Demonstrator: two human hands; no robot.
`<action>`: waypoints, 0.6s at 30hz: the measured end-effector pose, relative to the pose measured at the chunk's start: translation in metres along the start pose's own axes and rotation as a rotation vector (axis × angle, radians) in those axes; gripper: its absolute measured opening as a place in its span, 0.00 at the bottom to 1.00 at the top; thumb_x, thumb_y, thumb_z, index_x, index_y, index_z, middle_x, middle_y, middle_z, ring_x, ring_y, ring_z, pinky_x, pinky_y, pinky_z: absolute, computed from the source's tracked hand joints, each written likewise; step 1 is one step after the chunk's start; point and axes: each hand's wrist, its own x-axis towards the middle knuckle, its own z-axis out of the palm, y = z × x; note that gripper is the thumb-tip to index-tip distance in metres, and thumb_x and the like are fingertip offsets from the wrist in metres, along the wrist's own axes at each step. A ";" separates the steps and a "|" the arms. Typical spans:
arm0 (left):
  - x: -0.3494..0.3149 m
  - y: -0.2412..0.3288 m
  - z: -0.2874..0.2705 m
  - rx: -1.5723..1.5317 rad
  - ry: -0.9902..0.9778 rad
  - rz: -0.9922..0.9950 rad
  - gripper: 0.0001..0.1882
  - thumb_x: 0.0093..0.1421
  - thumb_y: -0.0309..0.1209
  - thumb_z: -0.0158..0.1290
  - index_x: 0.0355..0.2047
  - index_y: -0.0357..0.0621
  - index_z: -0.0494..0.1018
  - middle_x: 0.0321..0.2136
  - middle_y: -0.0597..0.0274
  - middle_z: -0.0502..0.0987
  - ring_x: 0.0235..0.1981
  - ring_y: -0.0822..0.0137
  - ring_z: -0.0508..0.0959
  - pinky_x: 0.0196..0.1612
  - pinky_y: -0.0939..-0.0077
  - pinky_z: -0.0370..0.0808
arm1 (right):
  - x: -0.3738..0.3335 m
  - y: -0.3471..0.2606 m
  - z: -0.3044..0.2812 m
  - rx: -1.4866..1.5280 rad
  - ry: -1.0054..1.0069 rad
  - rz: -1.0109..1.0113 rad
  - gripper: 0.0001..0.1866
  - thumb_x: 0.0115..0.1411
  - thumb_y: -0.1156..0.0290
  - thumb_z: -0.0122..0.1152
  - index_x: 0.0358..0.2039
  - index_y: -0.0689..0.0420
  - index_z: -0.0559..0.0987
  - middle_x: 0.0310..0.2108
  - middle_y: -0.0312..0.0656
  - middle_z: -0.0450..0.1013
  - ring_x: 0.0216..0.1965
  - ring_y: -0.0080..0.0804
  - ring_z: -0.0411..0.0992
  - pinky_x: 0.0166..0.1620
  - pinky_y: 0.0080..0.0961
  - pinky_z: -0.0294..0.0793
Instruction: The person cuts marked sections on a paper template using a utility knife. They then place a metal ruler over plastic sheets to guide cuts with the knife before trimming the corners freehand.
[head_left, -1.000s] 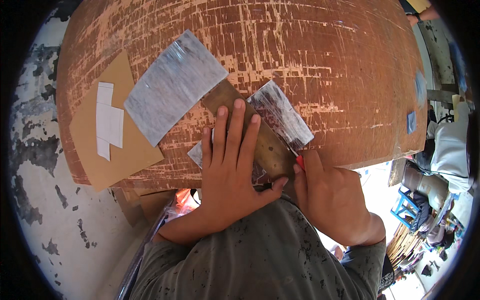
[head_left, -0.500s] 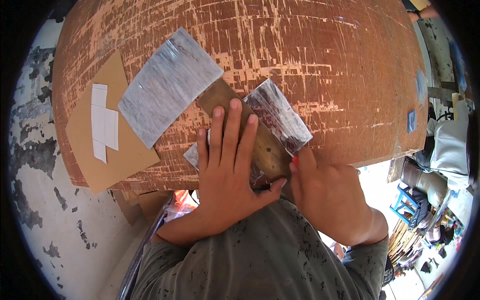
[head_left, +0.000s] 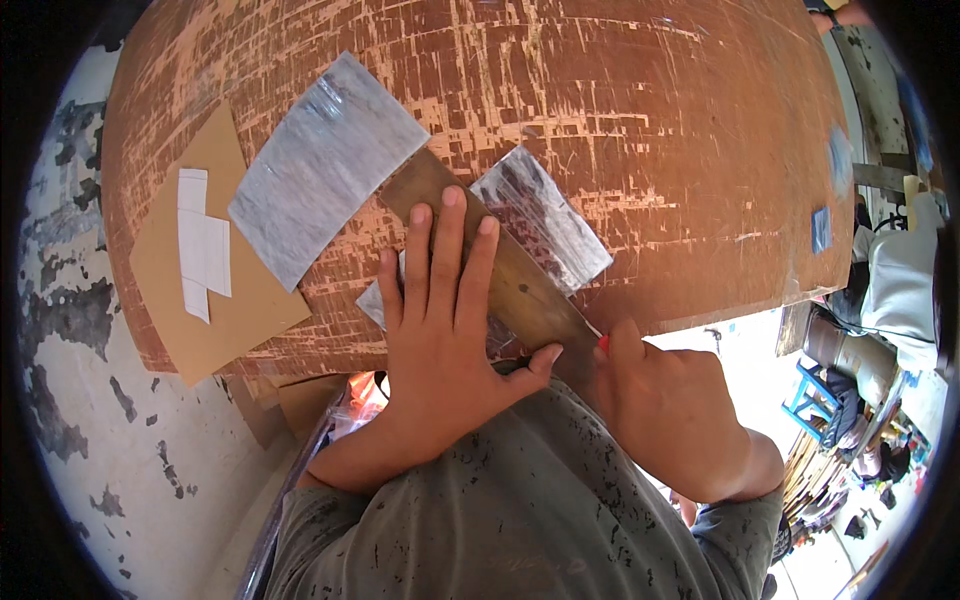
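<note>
My left hand lies flat with fingers spread, pressing on a long brownish metal straightedge. Beneath this bar is a shiny, grey-streaked sheet, with part of it showing on the right and a corner near my left fingers. My right hand is closed around a cutter, of which just a red bit and a thin tip show, against the bar's right edge near the table's front. A larger grey marbled sheet lies beyond the bar's far end, at the left.
Tan board with white paper pieces on it lies at the left of the scratched wooden table. A small blue patch is near the right edge. Another person's arm shows top right. A blue stool stands beyond.
My right hand has drawn the cutter along the bar toward me, past the sheet's near edge. My left hand stays on the bar; the whole view has shifted slightly.
</note>
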 end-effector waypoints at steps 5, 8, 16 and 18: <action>0.000 0.000 0.001 0.015 0.027 0.015 0.65 0.52 0.60 0.70 0.80 0.38 0.53 0.81 0.34 0.49 0.82 0.31 0.49 0.76 0.26 0.45 | -0.007 0.005 0.005 -0.031 0.030 -0.014 0.14 0.76 0.63 0.56 0.36 0.60 0.71 0.18 0.46 0.79 0.18 0.43 0.82 0.21 0.38 0.78; 0.001 0.000 0.000 -0.001 0.013 0.008 0.64 0.52 0.58 0.70 0.80 0.38 0.53 0.81 0.34 0.49 0.82 0.32 0.49 0.76 0.25 0.45 | -0.009 0.004 0.005 -0.058 0.027 -0.005 0.14 0.76 0.64 0.55 0.36 0.59 0.72 0.18 0.46 0.79 0.19 0.43 0.82 0.21 0.37 0.79; -0.003 -0.002 -0.001 0.004 0.028 0.013 0.64 0.53 0.59 0.69 0.80 0.37 0.53 0.81 0.34 0.49 0.81 0.31 0.49 0.76 0.25 0.45 | -0.012 0.005 -0.007 0.011 0.121 -0.064 0.12 0.75 0.64 0.59 0.37 0.59 0.73 0.17 0.45 0.78 0.18 0.44 0.81 0.22 0.39 0.78; -0.001 -0.001 0.000 -0.007 0.023 0.024 0.64 0.53 0.59 0.69 0.80 0.37 0.53 0.81 0.34 0.49 0.81 0.31 0.49 0.76 0.25 0.45 | -0.007 0.001 -0.006 0.062 0.175 -0.058 0.12 0.74 0.65 0.60 0.37 0.59 0.73 0.17 0.45 0.77 0.18 0.45 0.80 0.22 0.40 0.77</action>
